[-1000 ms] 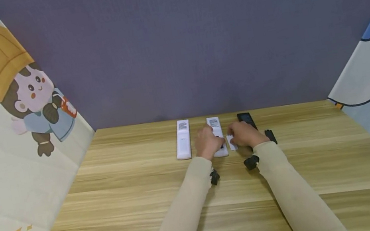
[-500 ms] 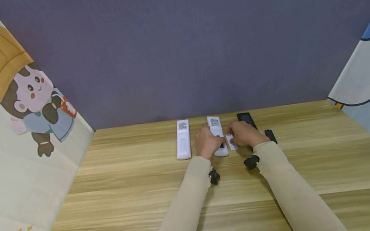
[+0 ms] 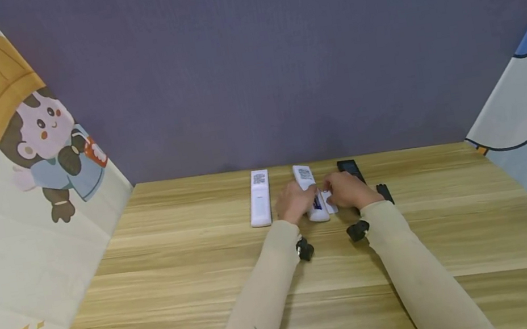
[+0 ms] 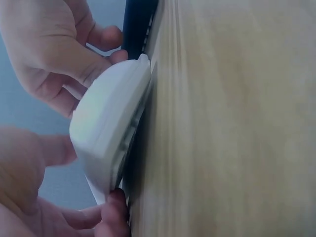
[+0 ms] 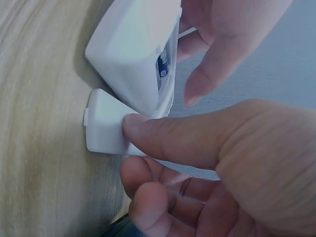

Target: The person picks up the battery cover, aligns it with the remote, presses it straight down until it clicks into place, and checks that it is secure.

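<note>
My left hand [image 3: 294, 203] grips a white remote control [image 3: 304, 175] by its sides. One long edge of the remote is raised from the table, as the left wrist view shows on its white body [image 4: 106, 116]. Its back faces up with the battery compartment uncovered, and a dark blue battery [image 5: 163, 64] shows inside. Close on the right, my right hand [image 3: 349, 191] pinches a small white battery cover [image 5: 106, 123] between thumb and fingers. The cover lies right beside the remote's lower end.
Another white remote [image 3: 260, 199] lies face down to the left. A black remote [image 3: 350, 168] lies partly hidden under my right hand, with a small black cover [image 3: 385, 193] to its right. A dark grey panel [image 3: 247, 63] stands behind the wooden table [image 3: 200, 289].
My left hand has tilted the white remote toward the right, and its lower end has shifted right, closer to the cover. My right hand has stayed nearly still with the cover.
</note>
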Demonstrator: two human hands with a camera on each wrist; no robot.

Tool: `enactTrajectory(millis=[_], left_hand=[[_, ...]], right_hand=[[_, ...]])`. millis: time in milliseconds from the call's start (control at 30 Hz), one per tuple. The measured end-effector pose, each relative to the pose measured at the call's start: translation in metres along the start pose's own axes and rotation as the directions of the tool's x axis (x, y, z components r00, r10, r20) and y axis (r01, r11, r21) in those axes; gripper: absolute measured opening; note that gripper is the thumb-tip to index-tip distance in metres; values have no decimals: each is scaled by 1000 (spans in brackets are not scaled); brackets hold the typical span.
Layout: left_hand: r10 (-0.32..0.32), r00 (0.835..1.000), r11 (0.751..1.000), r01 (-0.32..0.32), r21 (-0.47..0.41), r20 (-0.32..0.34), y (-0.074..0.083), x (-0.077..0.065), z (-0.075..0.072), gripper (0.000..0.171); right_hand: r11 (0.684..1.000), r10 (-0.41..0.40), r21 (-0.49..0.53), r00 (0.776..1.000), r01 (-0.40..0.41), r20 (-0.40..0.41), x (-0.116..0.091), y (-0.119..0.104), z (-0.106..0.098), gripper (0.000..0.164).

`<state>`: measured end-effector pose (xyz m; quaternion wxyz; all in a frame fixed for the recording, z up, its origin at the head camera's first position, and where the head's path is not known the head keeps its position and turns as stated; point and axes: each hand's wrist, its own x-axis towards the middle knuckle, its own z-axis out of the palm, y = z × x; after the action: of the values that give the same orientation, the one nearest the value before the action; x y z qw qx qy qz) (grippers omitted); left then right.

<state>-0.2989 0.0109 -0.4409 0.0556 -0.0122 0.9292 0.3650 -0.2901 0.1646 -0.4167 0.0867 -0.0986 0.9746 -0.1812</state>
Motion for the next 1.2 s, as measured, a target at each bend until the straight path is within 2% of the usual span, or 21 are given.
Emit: enactTrajectory(millis=[233, 500, 700, 867, 1200], left_hand=[[-3, 999, 1000, 5, 27, -52, 0, 0, -1, 40], [-19, 997, 999, 21, 31, -69, 0, 1, -3, 38], [-21, 998, 1000, 21, -5, -67, -2, 2, -4, 38], [-15, 997, 1000, 13, -22, -80, -4, 3, -6, 34], [-32, 999, 988, 30, -151, -9, -9, 6, -12, 29]], right_hand=[[1000, -3, 2, 1000, 3, -9, 2, 2, 1, 29], [1000, 11, 6, 1000, -11, -10, 1, 0, -1, 28], [999, -20, 35, 1000, 21, -17, 1, 3, -3, 20], [997, -58, 45, 997, 61, -56, 0, 7, -5, 11], [993, -77, 81, 994, 84, -83, -1, 9, -8, 8]])
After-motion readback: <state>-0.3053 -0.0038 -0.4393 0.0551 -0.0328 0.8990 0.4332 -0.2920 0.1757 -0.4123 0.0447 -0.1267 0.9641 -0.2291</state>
